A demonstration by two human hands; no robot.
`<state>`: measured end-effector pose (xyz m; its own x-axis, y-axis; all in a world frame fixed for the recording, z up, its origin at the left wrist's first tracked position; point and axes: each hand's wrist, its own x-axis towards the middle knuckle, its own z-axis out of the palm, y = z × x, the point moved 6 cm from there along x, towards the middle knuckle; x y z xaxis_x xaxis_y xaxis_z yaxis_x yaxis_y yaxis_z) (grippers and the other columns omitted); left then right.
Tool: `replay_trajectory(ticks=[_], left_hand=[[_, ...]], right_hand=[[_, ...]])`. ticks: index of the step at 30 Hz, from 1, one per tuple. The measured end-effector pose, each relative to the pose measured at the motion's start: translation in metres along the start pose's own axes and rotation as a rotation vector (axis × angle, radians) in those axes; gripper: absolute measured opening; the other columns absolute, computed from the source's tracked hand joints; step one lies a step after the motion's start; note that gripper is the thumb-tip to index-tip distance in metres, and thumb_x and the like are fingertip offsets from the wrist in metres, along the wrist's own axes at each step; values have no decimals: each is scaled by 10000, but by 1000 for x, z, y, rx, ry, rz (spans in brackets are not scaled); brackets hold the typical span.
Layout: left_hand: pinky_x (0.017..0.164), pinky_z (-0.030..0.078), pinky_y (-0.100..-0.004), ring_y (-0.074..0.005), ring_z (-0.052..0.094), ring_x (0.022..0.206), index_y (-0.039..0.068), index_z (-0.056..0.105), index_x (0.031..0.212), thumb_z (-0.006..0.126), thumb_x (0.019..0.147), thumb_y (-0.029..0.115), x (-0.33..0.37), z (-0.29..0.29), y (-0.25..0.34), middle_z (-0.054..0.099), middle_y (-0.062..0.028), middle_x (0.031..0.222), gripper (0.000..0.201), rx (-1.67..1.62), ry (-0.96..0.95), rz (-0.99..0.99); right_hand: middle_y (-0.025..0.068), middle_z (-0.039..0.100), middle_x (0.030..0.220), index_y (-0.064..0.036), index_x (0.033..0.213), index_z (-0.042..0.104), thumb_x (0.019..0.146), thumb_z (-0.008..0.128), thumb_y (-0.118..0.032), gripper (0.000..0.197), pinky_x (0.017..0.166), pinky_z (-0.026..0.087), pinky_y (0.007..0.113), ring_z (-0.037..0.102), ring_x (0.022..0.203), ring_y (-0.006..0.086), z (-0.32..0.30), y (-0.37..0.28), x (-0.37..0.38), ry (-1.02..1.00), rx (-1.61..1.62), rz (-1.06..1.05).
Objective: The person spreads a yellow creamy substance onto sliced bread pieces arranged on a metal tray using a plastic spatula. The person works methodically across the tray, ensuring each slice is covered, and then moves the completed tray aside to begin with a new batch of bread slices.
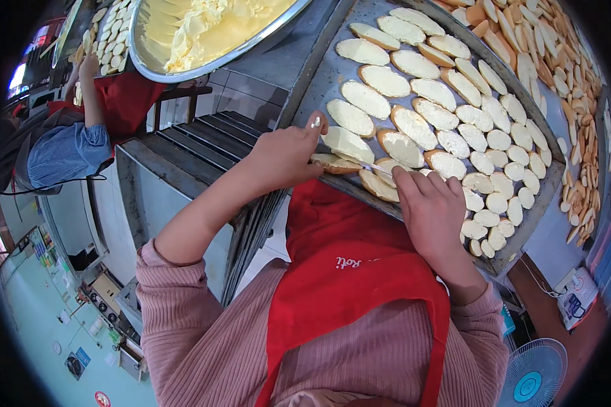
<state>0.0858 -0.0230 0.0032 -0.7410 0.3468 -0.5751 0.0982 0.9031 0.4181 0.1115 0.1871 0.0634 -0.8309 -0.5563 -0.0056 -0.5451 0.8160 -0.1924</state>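
Observation:
At the near left edge of a metal tray (312, 64), my left hand (285, 156) is curled at a bread slice (336, 163), its fingers against the crust. White cream sticks to one raised fingertip of that hand. My right hand (433, 207) is closed on a spreading knife (380, 167), whose thin pale blade points left toward that slice; its handle is hidden in the fingers. Rows of cream-covered bread slices (414, 127) lie on the tray, oval ones at the left and middle, smaller rounds at the right.
A large metal bowl (214, 70) of pale yellow cream stands beyond the tray at upper left. Plain bread slices (523, 41) are heaped at the far right. Dark rack bars (217, 139) lie left of the tray. Another person's arm (91, 88) works over another tray at far left.

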Motion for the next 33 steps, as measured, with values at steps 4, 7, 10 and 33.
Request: replay_trajectory(ticks=[4, 7, 10, 33], left_hand=[[732, 510, -472, -387, 650, 829, 94, 359, 1180, 644, 788, 218, 3, -1, -1, 666, -173, 836, 501, -33, -36, 19], [737, 508, -474, -389, 647, 836, 94, 366, 1192, 642, 792, 222, 5, 0, -2, 666, -172, 841, 502, -31, -59, 15], [739, 506, -476, -392, 645, 840, 94, 372, 1200, 641, 797, 228, 4, -2, -1, 665, -177, 855, 503, -54, -57, 18], [803, 503, -460, -381, 636, 974, 121, 345, 1245, 731, 782, 173, -9, -21, 2, 665, -163, 1030, 605, -79, 27, -54]], right_hand=[[-17, 642, 757, -153, 986, 662, 833, 667, -175, 155, 643, 388, 315, 587, 702, 148, 2, 0, 2, -27, 4, 15], [-10, 644, 751, -150, 976, 662, 842, 665, -181, 138, 635, 390, 317, 586, 686, 153, -2, 0, 3, 9, 24, 13], [-7, 647, 756, -148, 978, 664, 847, 665, -186, 137, 632, 391, 317, 584, 682, 152, -6, 1, 1, -2, 22, 41], [-14, 582, 743, -145, 1013, 629, 821, 634, -156, 192, 638, 380, 326, 574, 711, 154, -2, -1, -12, -42, 46, 123]])
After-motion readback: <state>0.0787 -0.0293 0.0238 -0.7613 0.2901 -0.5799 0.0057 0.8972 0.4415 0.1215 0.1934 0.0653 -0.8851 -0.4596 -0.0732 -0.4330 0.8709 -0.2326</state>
